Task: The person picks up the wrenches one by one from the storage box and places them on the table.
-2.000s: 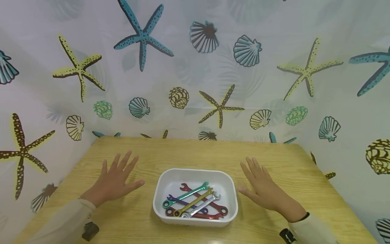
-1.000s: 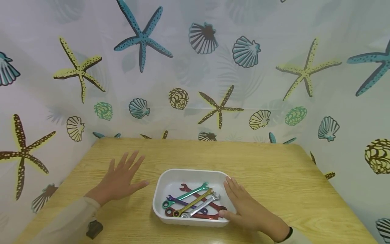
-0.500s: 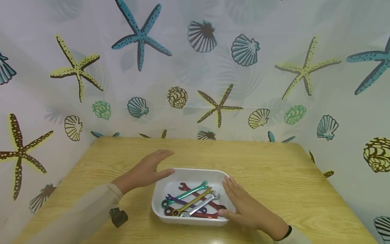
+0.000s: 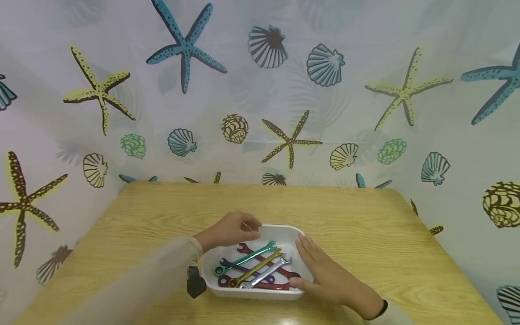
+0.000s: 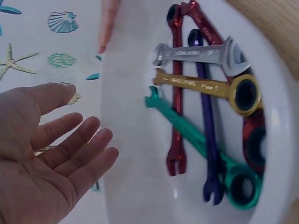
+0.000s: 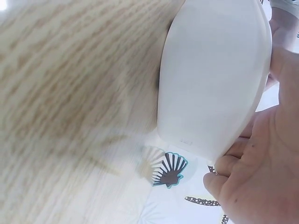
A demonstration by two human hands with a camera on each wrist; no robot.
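Note:
A white plastic tray (image 4: 239, 294) holds several combination wrenches lying crosswise: a green wrench (image 4: 248, 257), a gold wrench (image 4: 256, 268), a purple wrench (image 4: 243, 269), a silver wrench (image 4: 268, 273) and red wrenches (image 4: 260, 257). My left hand (image 4: 233, 231) hovers at the tray's far left rim. In the left wrist view its fingers are loosely bent, the thumb stands apart, and nothing is between them. My right hand (image 4: 325, 275) rests along the tray's right side, its fingers fairly straight and the thumb over the rim. The right wrist view shows its fingers touching the tray's edge.
The tray stands on a wood-grain table (image 4: 170, 203), near its front edge. Behind and beside the table hangs a pale curtain (image 4: 243, 99) printed with starfish and shells. A small dark camera (image 4: 196, 282) is strapped at my left wrist.
My right hand has moved left onto the tray's right side and stayed there. My left hand has moved right, from beside the tray to over its far left rim. The wrenches lie as before.

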